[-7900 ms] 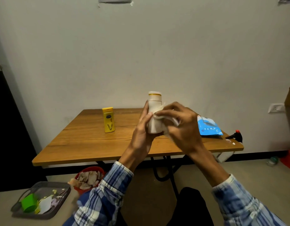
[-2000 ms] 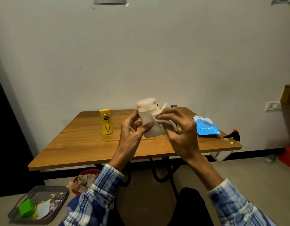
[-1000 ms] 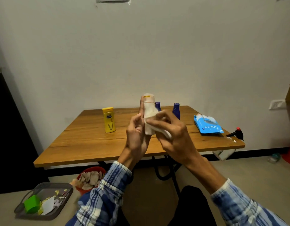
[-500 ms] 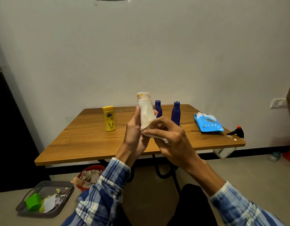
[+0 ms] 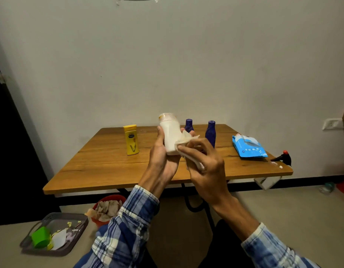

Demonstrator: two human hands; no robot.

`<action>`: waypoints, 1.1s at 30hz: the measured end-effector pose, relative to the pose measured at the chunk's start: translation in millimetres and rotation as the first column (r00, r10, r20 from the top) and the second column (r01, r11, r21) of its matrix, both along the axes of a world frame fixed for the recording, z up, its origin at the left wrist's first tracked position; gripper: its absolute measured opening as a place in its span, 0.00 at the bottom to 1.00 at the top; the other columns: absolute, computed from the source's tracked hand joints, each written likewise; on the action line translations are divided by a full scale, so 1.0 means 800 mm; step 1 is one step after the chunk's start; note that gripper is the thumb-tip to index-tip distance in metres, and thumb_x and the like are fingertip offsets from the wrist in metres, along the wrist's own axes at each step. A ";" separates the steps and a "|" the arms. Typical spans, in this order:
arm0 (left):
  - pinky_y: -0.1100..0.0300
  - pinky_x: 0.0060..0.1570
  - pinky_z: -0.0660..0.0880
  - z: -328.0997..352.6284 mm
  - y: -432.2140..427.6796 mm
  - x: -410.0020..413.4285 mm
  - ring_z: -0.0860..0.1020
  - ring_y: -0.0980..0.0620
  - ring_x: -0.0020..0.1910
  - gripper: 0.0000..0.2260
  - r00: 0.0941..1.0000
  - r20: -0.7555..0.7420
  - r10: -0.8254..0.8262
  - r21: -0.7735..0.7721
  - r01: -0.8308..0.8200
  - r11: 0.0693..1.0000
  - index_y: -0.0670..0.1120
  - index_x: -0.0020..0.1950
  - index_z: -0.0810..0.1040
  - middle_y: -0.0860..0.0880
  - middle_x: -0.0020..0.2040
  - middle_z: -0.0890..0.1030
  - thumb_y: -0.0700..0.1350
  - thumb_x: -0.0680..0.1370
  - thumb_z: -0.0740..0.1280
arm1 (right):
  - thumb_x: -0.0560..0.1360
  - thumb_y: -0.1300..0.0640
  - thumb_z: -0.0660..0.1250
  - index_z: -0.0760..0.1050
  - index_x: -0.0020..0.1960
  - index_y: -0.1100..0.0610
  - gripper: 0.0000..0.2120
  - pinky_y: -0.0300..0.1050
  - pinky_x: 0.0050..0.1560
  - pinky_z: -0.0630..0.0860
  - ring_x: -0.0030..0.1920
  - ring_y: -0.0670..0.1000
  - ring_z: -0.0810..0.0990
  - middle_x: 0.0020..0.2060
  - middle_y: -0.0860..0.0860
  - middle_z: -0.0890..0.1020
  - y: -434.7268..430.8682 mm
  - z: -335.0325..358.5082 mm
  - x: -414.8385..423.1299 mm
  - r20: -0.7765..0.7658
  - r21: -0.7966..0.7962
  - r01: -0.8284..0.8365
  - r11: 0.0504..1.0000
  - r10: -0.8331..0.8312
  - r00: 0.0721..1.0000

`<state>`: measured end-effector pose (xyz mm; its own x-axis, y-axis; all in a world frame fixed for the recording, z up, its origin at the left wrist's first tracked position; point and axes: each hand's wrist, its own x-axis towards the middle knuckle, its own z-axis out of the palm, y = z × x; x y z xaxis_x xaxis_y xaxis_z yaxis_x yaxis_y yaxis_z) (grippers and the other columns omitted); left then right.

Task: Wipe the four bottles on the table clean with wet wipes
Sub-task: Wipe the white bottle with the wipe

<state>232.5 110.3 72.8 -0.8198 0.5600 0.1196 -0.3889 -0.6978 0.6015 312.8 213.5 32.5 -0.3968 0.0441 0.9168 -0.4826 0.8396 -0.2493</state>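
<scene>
1. We see the left hand [image 5: 163, 161] wrapped around the lower part of a white plastic bottle with a pale cap [image 5: 170, 135], thumb on the left side; the grip is closed on the bottle, which is lifted above the wooden tabletop [image 5: 109, 167] and tilted slightly, cap up and leaning left.
2. The right hand [image 5: 206, 171] pinches a crumpled white wet wipe [image 5: 184, 141]; its grip is narrow, closed on the wipe, with the fingertips pressing the wipe against the bottle's right side near its lower half.
3. So the bottle sits between the two hands: its base in the left palm, the wipe touching it from the right, its cap and upper body clear above both grips.
4. A yellow plastic bottle with a flat cap [image 5: 131, 140] stands upright on the tabletop, left of the hands and apart from them.
5. Two dark blue bottles with narrow necks stand upright behind the hands: one [image 5: 189, 125] partly hidden by the wipe, the other [image 5: 210, 132] just to its right.
6. A blue wet wipe pack [image 5: 248, 148] lies flat toward the right side of the tabletop; a black spray nozzle with a red tip [image 5: 283, 156] shows at the right edge.
7. On the floor at left, a red bowl of used wipes [image 5: 107, 207] sits beside a grey tray [image 5: 51, 235] holding a green cup [image 5: 40, 236] and scraps.
</scene>
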 end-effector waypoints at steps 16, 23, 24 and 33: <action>0.43 0.59 0.78 0.002 0.006 -0.002 0.81 0.41 0.54 0.21 0.995 0.089 -0.051 0.149 0.037 0.988 0.37 0.65 0.72 0.38 0.50 0.81 0.54 0.83 0.62 | 0.75 0.67 0.70 0.83 0.52 0.63 0.07 0.43 0.56 0.81 0.59 0.53 0.80 0.55 0.59 0.81 0.006 0.004 -0.016 -0.138 0.034 0.149 0.988 -0.143 0.980; 0.54 0.43 0.82 -0.002 0.006 0.001 0.84 0.48 0.47 0.35 0.961 -0.225 0.160 -0.010 -0.166 0.986 0.41 0.70 0.69 0.44 0.50 0.83 0.52 0.67 0.76 | 0.72 0.70 0.73 0.83 0.52 0.62 0.11 0.36 0.56 0.78 0.57 0.45 0.80 0.53 0.55 0.82 0.014 0.030 0.011 -0.075 -0.124 -0.093 0.988 0.084 0.994; 0.55 0.43 0.82 -0.003 0.009 0.003 0.84 0.48 0.48 0.34 0.951 -0.264 0.163 -0.038 -0.179 0.983 0.42 0.71 0.68 0.44 0.52 0.83 0.53 0.69 0.73 | 0.71 0.71 0.73 0.84 0.53 0.62 0.12 0.35 0.55 0.78 0.57 0.46 0.80 0.53 0.55 0.81 0.011 0.033 0.011 -0.036 -0.054 -0.125 0.991 0.123 0.992; 0.55 0.46 0.83 -0.011 0.016 0.002 0.83 0.49 0.52 0.14 0.911 -0.377 0.168 -0.101 -0.220 0.970 0.45 0.67 0.72 0.42 0.58 0.83 0.49 0.86 0.57 | 0.73 0.69 0.71 0.82 0.58 0.61 0.15 0.36 0.53 0.78 0.56 0.49 0.77 0.57 0.55 0.76 0.024 0.077 -0.011 0.043 0.131 0.026 0.991 -0.031 0.999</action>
